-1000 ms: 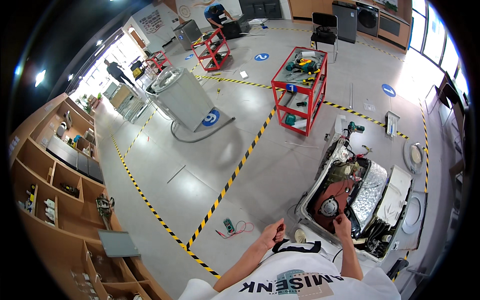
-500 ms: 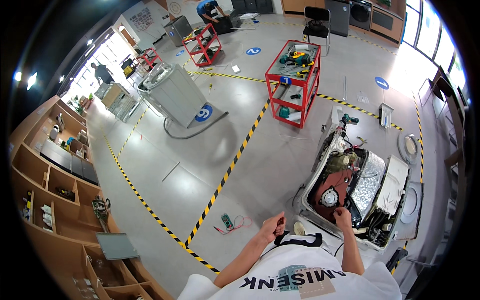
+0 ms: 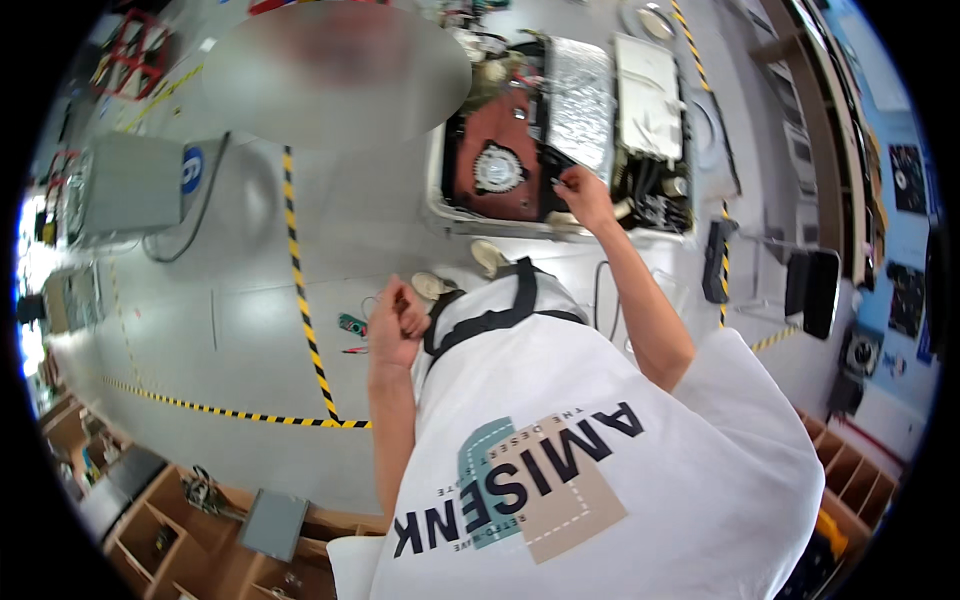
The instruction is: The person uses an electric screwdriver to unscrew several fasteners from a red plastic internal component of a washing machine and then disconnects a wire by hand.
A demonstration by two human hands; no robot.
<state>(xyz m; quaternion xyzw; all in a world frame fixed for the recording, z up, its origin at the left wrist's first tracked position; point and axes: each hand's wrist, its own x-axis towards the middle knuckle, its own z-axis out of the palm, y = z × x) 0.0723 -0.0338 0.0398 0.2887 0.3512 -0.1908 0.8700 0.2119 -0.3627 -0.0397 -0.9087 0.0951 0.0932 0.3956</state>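
An open appliance housing lies on the floor at upper centre-right, holding a red-brown plate with a white toothed ring, a foil-covered block, hoses and wiring. A white panel lies along its right side. My right hand reaches into it right of the ring, fingertips pinched on something too small to make out. My left hand hangs by my waist, fingers curled; whether it holds anything is hidden. A green multimeter with leads lies on the floor beside it.
A grey appliance cabinet with a hose stands at left. Striped floor tape crosses the floor. Wooden shelving runs behind me at lower left. A chair and dark black bar are at right. A blurred oval covers the top centre.
The view has tilted sharply down and turned toward the open appliance, bringing more of my shirt into sight. My right hand stays inside the housing; my left hand remains curled near my waist.
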